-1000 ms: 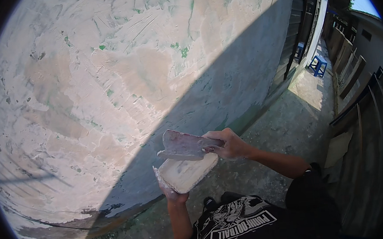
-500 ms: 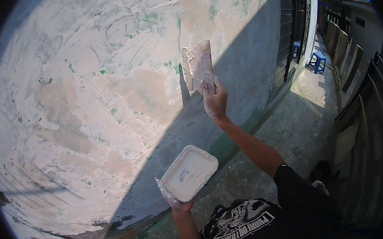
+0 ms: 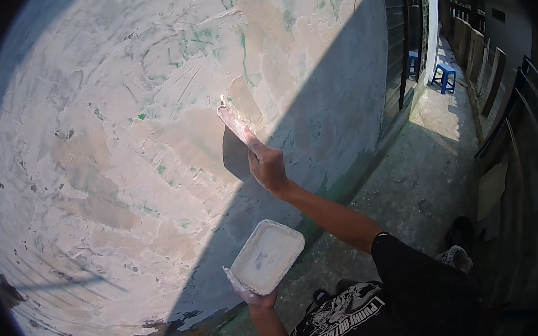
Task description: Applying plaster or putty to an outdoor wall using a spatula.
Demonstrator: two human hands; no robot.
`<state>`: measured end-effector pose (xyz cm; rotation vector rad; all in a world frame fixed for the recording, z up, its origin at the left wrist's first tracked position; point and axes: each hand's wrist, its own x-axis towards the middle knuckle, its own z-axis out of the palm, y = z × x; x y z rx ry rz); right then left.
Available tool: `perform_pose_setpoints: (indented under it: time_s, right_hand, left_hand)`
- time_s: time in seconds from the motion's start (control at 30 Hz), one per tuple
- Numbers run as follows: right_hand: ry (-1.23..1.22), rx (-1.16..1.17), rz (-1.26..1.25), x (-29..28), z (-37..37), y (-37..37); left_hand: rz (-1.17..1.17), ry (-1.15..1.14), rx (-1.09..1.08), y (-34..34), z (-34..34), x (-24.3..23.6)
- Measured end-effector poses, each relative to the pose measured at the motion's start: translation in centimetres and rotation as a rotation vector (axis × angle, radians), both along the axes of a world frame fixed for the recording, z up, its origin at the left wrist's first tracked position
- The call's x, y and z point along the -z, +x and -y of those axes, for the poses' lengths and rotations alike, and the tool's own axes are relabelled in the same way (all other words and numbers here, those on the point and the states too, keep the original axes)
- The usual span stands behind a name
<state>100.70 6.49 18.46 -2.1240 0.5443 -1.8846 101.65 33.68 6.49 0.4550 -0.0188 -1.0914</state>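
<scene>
Rough plastered wall (image 3: 123, 160), white and beige with green flecks, filling the left and centre of the frame; sunlit at left, cut by a diagonal shadow edge towards the lower right. Grey concrete ground (image 3: 403, 183), stained, running to the upper right. Dark slatted panel (image 3: 396, 44) and white upright post (image 3: 432, 22), upper right. Blue plastic stool (image 3: 444, 78), standing on the ground beyond the post. Right hand (image 3: 269, 168), frame centre: gripping a flat, plaster-smeared spreading blade (image 3: 235, 121), tilted at the wall; contact cannot be told. Left hand (image 3: 258, 297), lower centre: holding a white rectangular tray (image 3: 300, 240), plaster-coated, round-cornered.
</scene>
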Motion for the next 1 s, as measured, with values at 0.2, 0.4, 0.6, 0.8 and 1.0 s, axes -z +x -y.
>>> perform_pose_setpoints:
  time_s: [0.2, 0.4, 0.6, 0.8, 1.0]
  right_hand:
    - [0.026, 0.092, 0.086, -1.0, 4.1, -0.6]
    - [0.107, 0.154, -0.035, -0.3, 0.6, 3.3]
    - [-0.040, -0.071, 0.053, 0.7, -0.4, 0.6]
    - [0.361, 0.146, 0.044, 0.5, 2.1, -1.0]
    - [0.086, 0.176, 0.133, 1.9, 0.4, 3.7]
  left_hand:
    - [-0.013, 0.008, 0.075, 0.3, 0.6, 1.5]
    - [-0.010, 0.043, 0.082, 0.6, 0.9, 2.0]
    - [-0.021, -0.015, 0.134, 0.8, 1.0, 1.5]
    - [-0.037, -0.002, 0.128, 0.8, 0.6, 2.0]
    - [-0.081, -0.008, 0.057, 0.8, 0.9, 1.6]
